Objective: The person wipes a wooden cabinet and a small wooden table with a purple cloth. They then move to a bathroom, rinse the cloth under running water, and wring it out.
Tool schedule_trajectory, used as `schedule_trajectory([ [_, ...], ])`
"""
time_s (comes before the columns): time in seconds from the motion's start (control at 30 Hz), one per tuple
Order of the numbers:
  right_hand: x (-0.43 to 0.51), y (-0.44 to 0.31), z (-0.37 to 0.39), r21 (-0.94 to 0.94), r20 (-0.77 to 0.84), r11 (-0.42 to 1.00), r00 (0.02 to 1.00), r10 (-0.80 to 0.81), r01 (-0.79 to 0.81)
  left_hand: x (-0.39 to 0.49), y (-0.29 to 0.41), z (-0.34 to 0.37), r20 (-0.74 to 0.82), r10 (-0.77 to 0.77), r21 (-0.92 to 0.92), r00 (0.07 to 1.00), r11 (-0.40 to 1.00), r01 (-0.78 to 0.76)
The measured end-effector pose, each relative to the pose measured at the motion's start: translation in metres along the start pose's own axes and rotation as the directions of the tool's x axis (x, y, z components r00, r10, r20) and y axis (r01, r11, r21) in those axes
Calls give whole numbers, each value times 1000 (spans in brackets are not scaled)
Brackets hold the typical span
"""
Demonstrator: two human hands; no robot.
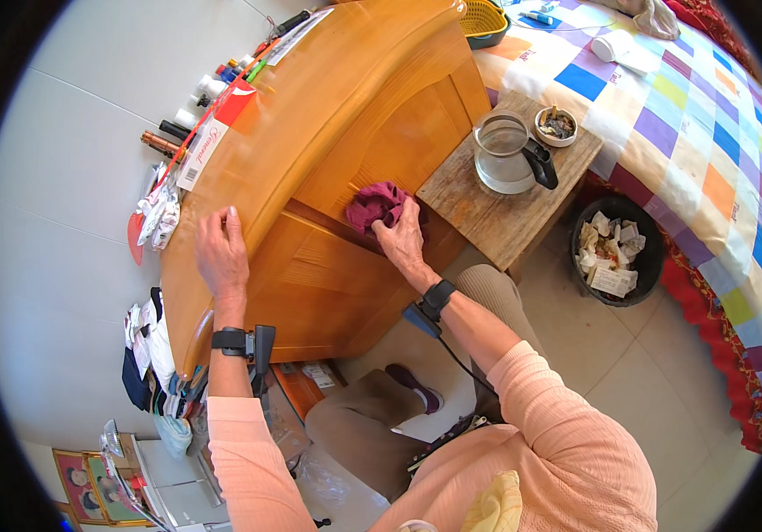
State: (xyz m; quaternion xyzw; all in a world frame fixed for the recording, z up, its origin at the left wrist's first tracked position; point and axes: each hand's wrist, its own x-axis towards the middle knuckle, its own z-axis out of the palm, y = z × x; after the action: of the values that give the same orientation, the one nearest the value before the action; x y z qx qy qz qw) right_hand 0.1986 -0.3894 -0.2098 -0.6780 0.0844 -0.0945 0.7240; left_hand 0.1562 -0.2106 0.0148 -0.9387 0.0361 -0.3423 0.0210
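Observation:
A crumpled maroon cloth (375,206) is held in my right hand (402,238), against the front of the wooden cabinet (387,146). The thumb and fingers are pinched on the cloth's lower right side. My left hand (222,256) is at the near part of the cabinet's glossy top (288,120), with nothing in it. Its thumb stands apart from the loosely bent fingers, some of which are hidden. Each wrist bears a black strap with a small device.
Right of the cabinet, a wooden stool (480,206) holds a glass jug (504,156) and an ashtray (555,126). A waste bin (650,266) stands beside the checkered bed (680,146). Bottles (211,86) and a carton (204,149) line the cabinet's back; folded clothes (151,359) lie nearby.

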Motion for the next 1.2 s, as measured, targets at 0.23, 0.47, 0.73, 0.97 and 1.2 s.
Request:
schedule_trajectory([
  [0.23, 18, -37, -18, 340, -153, 915, 973, -172, 216, 1, 1, -1, 5, -17, -24, 1000, 1000, 17],
  [0.47, -13, -61, 0, -85, -36, 831, 832, -554, 549, 1, -2, 2, -40, -1, -21, 999, 1000, 0],
  [0.73, 41, -83, -23, 63, -331, 863, 826, -456, 502, 1, -2, 1, -11, -25, -3, 1000, 1000, 25],
  [0.97, 27, -83, -7, -152, -244, 772, 733, -634, 617, 0, -1, 2, -42, -11, -23, 999, 1000, 10],
  [1.2, 47, -91, -25, -48, -261, 788, 754, -603, 614, 1, -1, 1, -10, -21, 12, 1000, 1000, 21],
])
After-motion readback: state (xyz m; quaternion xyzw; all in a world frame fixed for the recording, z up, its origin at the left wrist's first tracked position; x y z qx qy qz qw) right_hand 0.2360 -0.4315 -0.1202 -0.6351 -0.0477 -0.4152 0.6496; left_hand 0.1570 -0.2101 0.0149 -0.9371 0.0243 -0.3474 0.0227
